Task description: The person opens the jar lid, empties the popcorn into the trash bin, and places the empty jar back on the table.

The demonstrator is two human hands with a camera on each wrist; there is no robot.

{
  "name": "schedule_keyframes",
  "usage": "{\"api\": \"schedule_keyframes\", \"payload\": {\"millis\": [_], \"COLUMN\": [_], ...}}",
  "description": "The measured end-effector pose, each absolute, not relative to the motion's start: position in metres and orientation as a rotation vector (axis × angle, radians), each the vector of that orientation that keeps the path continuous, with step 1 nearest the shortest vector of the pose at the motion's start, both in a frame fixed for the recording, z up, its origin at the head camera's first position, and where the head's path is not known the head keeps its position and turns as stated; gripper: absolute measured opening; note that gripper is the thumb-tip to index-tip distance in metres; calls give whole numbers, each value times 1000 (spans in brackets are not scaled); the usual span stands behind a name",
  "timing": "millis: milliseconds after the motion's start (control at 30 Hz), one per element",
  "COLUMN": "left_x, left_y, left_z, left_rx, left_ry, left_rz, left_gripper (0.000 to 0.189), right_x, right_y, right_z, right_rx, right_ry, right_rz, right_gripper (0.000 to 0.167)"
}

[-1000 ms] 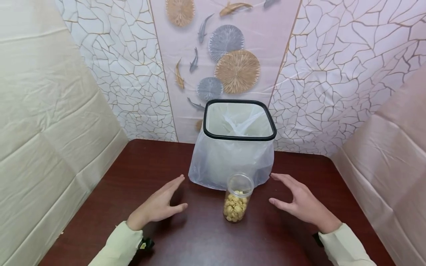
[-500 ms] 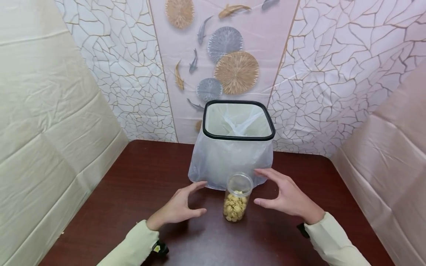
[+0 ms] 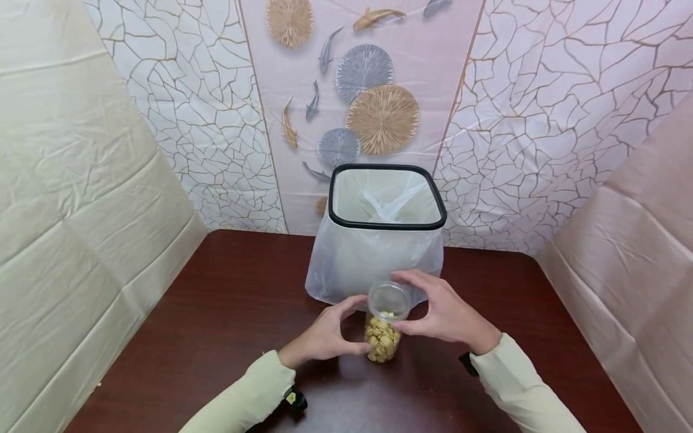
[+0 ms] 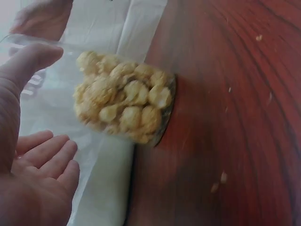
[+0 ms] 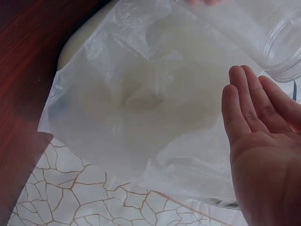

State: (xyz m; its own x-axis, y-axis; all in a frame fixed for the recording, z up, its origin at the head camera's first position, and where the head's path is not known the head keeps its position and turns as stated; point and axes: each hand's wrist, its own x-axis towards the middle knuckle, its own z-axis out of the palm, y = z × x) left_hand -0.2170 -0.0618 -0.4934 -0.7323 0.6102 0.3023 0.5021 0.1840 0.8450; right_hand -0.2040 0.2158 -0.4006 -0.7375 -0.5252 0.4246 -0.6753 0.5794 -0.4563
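A clear plastic jar (image 3: 388, 300), partly filled with yellow popcorn (image 3: 382, 343), stands upright and uncapped on the table. At its left side is my left hand (image 3: 326, 338), its thumb overlapping the lower jar. My right hand (image 3: 449, 314) is at the right, thumb near the rim and fingers reaching behind it. The left wrist view shows the popcorn (image 4: 122, 96) close up, with the left fingers (image 4: 51, 157) loosely extended beside the jar. In the right wrist view the fingers (image 5: 249, 101) are nearly straight below the jar mouth (image 5: 284, 52).
Just behind the jar stands a bin with a black rim (image 3: 388, 226), lined with a translucent plastic bag (image 3: 373, 255). Small crumbs (image 4: 223, 178) lie on the dark red table (image 3: 243, 288). Cloth-covered walls (image 3: 81, 210) enclose the table at the back and sides.
Both hands have moved inward from either side, and now flank the jar closely. The jar and the bin have stayed in place.
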Motion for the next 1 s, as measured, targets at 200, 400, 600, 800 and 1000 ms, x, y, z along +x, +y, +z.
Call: {"api": "schedule_keyframes", "payload": {"millis": [200, 400, 600, 800, 1000], "left_x": [-218, -218, -216, -212, -208], "left_y": [-40, -28, -20, -23, -33], "left_z": [-500, -503, -504, -501, -494], "left_rx": [1110, 1077, 1041, 1054, 1178], "left_ry": [2271, 2263, 2273, 2259, 2391], "left_rz": [1667, 1727, 1771, 1829, 1821], "left_gripper": [84, 81, 77, 72, 69], "right_x": [-205, -205, -203, -200, -196], "right_y": [210, 205, 206, 207, 204], "right_z": [-409, -412, -411, -404, -386], "right_rx": [1038, 1052, 1048, 1092, 1160], "right_ry": [-2519, -2485, -2476, -2499, -2506], "right_rz": [937, 966, 953, 914, 868], "right_gripper": [80, 77, 77, 80, 83]}}
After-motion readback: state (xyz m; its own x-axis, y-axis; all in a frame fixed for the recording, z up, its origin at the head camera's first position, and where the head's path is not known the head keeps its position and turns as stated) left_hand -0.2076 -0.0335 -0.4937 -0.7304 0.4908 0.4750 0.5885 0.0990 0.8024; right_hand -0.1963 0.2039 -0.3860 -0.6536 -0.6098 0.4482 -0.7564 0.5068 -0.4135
